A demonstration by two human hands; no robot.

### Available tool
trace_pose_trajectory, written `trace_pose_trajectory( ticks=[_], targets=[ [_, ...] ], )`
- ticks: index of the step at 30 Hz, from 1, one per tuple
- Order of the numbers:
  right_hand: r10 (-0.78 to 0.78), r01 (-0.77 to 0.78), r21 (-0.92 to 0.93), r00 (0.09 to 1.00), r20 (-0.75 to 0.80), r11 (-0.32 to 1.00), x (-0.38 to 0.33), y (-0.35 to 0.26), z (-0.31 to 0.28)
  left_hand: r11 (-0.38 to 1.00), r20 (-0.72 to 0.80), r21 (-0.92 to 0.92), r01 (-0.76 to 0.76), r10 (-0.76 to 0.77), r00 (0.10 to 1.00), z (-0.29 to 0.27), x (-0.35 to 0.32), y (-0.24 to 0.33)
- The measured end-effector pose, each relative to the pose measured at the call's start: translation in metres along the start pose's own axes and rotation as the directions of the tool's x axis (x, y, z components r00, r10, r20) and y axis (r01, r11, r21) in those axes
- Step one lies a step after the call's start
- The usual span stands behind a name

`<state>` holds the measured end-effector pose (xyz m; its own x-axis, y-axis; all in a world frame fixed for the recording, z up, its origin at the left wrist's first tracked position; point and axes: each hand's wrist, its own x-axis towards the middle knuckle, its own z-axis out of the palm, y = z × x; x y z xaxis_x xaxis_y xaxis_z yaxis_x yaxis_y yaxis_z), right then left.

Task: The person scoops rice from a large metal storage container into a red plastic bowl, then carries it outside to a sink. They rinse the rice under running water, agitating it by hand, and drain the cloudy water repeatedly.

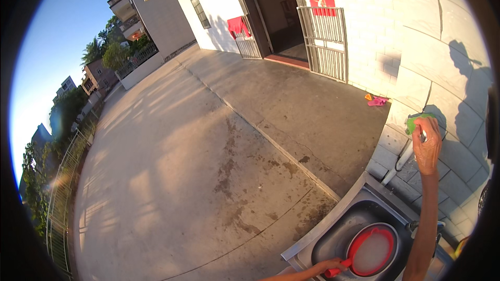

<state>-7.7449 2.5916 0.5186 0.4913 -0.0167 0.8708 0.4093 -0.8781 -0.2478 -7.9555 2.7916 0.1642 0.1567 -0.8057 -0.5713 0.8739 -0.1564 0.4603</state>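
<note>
My right hand (428, 148) is raised beside the tiled wall, its fingers closed on a green scouring pad (412, 124). A pale pipe (402, 160) runs down the wall just below that hand. Low in the view, my left hand (333, 265) grips the handle of a red round strainer (351, 252). The strainer rests in a round metal bowl (394, 240) of whitish, cloudy liquid. That bowl stands inside a stainless steel sink (325, 232). My right forearm crosses the sink's right side and partly covers the tap (412, 226).
Tiled wall (463, 156) rises close on the right. Concrete ground (172, 177) with damp patches spreads ahead and left. Pink slippers (377, 102) lie at the wall's foot. Farther off stand a doorway (278, 15), a metal gate (324, 41) and a red cloth (238, 26) hanging on a railing.
</note>
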Motion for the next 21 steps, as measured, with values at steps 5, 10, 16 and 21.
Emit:
trace_pose_trajectory(
  ticks=[5, 10, 16, 21],
  targets=[
    [0.167, -0.147, -0.144, 0.976, 0.137, 0.979, 0.004, -0.018, -0.004, 1.0, -0.011, 0.012, 0.016, -0.015, 1.0, 0.003, 0.002, 0.003],
    [0.166, -0.165, -0.051, 0.986, 0.002, 0.985, -0.043, -0.034, -0.033, 0.999, -0.013, 0.025, 0.024, -0.024, 1.0, 0.005, 0.004, 0.002],
    [0.43, -0.455, 0.102, 0.881, 0.196, 0.885, -0.202, -0.037, -0.069, 0.999, -0.017, 0.02, 0.042, -0.041, 0.999, 0.007, 0.002, -0.001],
    [0.798, -0.788, -0.243, 0.449, 0.401, 0.566, -0.363, -0.037, -0.104, 0.997, -0.029, 0.017, 0.074, -0.073, 0.997, 0.008, -0.001, -0.001]
  ],
)
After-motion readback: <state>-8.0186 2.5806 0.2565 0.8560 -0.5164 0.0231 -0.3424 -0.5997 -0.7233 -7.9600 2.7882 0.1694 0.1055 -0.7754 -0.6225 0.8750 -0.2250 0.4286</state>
